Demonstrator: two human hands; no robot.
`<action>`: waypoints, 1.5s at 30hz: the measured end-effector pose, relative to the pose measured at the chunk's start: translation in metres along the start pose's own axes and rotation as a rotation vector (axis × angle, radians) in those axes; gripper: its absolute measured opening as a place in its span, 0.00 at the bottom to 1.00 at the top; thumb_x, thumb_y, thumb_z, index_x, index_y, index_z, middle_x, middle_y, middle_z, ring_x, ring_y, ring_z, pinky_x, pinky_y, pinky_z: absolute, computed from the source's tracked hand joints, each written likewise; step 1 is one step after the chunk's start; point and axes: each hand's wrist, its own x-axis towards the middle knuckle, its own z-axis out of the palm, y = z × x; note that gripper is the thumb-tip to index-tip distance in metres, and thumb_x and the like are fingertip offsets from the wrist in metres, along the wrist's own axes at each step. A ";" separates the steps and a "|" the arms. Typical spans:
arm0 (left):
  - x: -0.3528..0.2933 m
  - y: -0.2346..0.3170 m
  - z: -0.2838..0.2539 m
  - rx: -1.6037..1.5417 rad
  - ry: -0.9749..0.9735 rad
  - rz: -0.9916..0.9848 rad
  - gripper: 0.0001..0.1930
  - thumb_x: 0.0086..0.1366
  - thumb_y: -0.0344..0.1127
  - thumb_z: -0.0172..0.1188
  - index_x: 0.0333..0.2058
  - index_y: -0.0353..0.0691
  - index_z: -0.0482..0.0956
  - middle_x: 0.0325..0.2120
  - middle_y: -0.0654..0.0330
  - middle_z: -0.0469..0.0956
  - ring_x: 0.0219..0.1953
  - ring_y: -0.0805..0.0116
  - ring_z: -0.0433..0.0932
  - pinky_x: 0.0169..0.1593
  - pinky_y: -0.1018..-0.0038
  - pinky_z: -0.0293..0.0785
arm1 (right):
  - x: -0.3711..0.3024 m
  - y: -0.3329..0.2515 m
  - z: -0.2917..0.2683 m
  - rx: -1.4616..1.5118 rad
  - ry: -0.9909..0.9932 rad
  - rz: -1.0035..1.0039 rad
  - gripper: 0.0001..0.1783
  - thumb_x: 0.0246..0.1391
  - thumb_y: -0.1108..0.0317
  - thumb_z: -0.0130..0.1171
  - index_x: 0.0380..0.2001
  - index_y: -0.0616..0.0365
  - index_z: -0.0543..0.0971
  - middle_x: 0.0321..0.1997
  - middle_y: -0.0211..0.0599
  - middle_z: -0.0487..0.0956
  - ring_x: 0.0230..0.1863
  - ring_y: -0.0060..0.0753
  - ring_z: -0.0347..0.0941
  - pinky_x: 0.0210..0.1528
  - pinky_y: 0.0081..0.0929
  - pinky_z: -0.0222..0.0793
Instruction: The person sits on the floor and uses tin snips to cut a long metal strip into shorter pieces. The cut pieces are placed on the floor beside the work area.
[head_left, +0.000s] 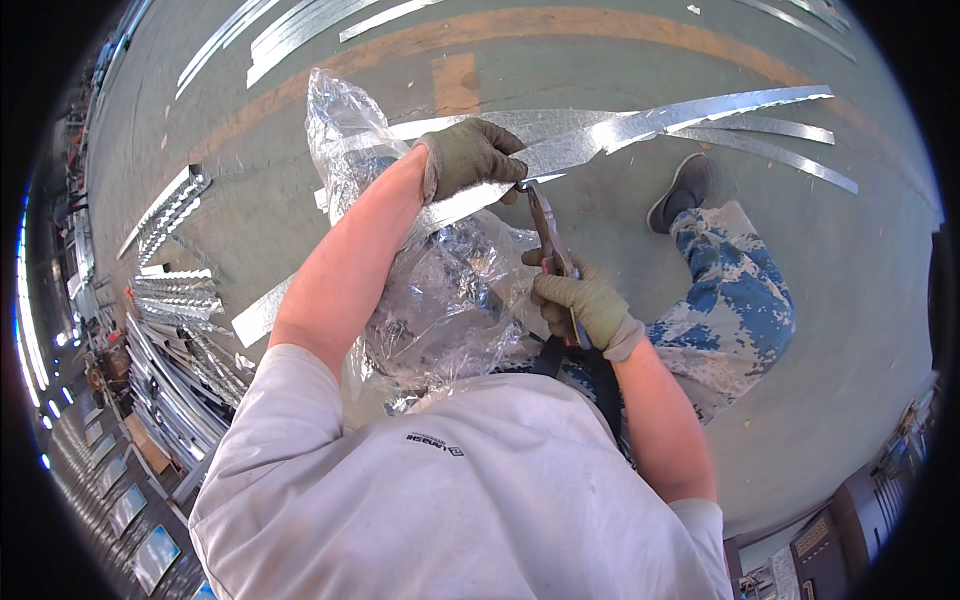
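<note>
My left hand, in a grey-green glove, is closed on the edge of a long shiny sheet-metal strip that runs from the lower left to the upper right. Below it, my right hand, gloved too, grips the handles of a pliers-like hand tool. The tool's jaws meet the strip's lower edge beside my left fingertips; whether they bite into it is too small to tell. Clear crumpled plastic sheeting covers my lap and left leg under the strip. Other thin strips fan out beneath the held one.
My right shoe rests on the green floor, to the right of the strips. More metal strips lie at the far left. Perforated metal lengths and stacked bars are at the left. An orange line crosses the floor.
</note>
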 end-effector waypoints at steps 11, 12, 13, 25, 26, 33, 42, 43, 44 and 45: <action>-0.022 0.021 0.007 0.006 0.012 0.015 0.15 0.71 0.33 0.74 0.52 0.33 0.92 0.33 0.58 0.92 0.33 0.71 0.89 0.39 0.71 0.85 | 0.036 0.051 0.013 -1.140 0.697 -0.499 0.29 0.66 0.61 0.64 0.68 0.56 0.76 0.53 0.62 0.87 0.52 0.68 0.86 0.57 0.59 0.80; -0.016 0.021 0.005 0.026 -0.007 0.003 0.14 0.71 0.33 0.74 0.51 0.33 0.92 0.33 0.59 0.92 0.33 0.71 0.89 0.39 0.70 0.85 | 0.026 0.036 0.031 -1.154 0.723 -0.383 0.28 0.66 0.61 0.63 0.67 0.58 0.76 0.56 0.66 0.86 0.57 0.72 0.83 0.62 0.61 0.77; -0.013 0.018 0.004 0.043 -0.027 -0.011 0.14 0.71 0.33 0.74 0.51 0.33 0.92 0.33 0.59 0.92 0.33 0.72 0.89 0.39 0.70 0.85 | 0.017 0.027 0.045 -1.165 0.745 -0.262 0.28 0.65 0.61 0.62 0.66 0.59 0.76 0.60 0.70 0.84 0.63 0.76 0.81 0.67 0.64 0.74; 0.048 -0.031 -0.009 0.521 -0.121 0.268 0.18 0.56 0.57 0.78 0.36 0.50 0.97 0.32 0.55 0.91 0.35 0.56 0.89 0.40 0.55 0.82 | 0.006 0.013 0.092 -1.405 0.899 -0.098 0.24 0.66 0.62 0.62 0.60 0.65 0.78 0.61 0.65 0.86 0.64 0.68 0.84 0.68 0.56 0.79; 0.048 -0.025 -0.008 0.748 -0.084 0.355 0.19 0.57 0.58 0.77 0.37 0.49 0.97 0.35 0.53 0.91 0.38 0.54 0.89 0.43 0.54 0.82 | 0.009 0.017 0.085 -1.399 0.928 -0.136 0.24 0.66 0.61 0.63 0.60 0.65 0.80 0.61 0.65 0.86 0.65 0.69 0.83 0.69 0.55 0.79; 0.023 -0.004 0.003 0.930 -0.059 0.431 0.14 0.63 0.52 0.70 0.39 0.55 0.97 0.44 0.49 0.91 0.47 0.47 0.89 0.51 0.54 0.82 | 0.005 0.024 0.065 -1.268 0.859 -0.192 0.33 0.64 0.58 0.64 0.68 0.63 0.76 0.64 0.70 0.84 0.66 0.72 0.81 0.70 0.55 0.76; -0.008 0.014 0.017 0.583 0.220 0.200 0.18 0.65 0.44 0.69 0.47 0.38 0.93 0.41 0.50 0.92 0.42 0.57 0.89 0.50 0.63 0.83 | -0.005 0.023 0.057 -1.247 0.856 -0.210 0.25 0.66 0.60 0.62 0.64 0.56 0.79 0.64 0.62 0.85 0.67 0.66 0.83 0.70 0.58 0.77; -0.006 0.018 0.016 0.610 0.232 0.195 0.21 0.66 0.45 0.67 0.51 0.38 0.92 0.46 0.48 0.91 0.48 0.51 0.88 0.55 0.61 0.82 | -0.008 0.021 0.055 -1.246 0.849 -0.208 0.25 0.67 0.60 0.62 0.64 0.56 0.79 0.64 0.61 0.85 0.67 0.66 0.83 0.69 0.57 0.77; -0.013 0.025 0.016 0.638 0.243 0.185 0.24 0.67 0.46 0.66 0.55 0.38 0.91 0.51 0.45 0.90 0.54 0.46 0.87 0.60 0.58 0.81 | -0.009 0.020 0.054 -1.244 0.838 -0.204 0.25 0.67 0.60 0.62 0.64 0.55 0.79 0.64 0.61 0.86 0.67 0.66 0.83 0.69 0.57 0.77; -0.018 0.031 0.016 0.664 0.257 0.174 0.26 0.68 0.48 0.64 0.59 0.38 0.90 0.55 0.42 0.89 0.60 0.41 0.86 0.65 0.55 0.80 | -0.011 0.020 0.053 -1.245 0.832 -0.213 0.25 0.67 0.61 0.62 0.64 0.55 0.79 0.64 0.61 0.86 0.67 0.66 0.83 0.69 0.58 0.77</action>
